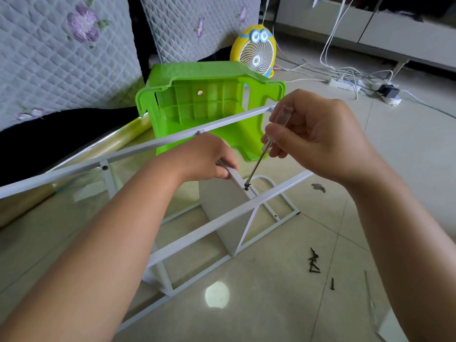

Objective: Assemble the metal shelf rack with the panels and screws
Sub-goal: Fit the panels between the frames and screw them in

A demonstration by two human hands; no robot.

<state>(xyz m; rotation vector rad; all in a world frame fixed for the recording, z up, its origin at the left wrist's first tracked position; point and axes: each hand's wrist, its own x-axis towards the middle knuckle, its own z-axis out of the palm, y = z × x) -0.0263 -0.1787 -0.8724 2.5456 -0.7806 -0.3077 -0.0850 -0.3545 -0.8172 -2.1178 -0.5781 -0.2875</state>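
At the middle of the white rack frame (209,227), which lay on its side on the floor, we were in the screw-driving step. Our right hand (318,137) had its fingers wrapped round the clear-handled screwdriver (257,165). Its tip sat in a black screw (246,185) on a frame crossbar, just above the shelf panel (222,206). Our left hand (204,156) gripped that crossbar, fingers curled over its top edge. We judged the screw not yet home. The next move called for steady downward pressure and turning, with the bar held firm. Right of the frame, spare screws (314,261) lay on the floor; beyond it stood a green stool (209,99).
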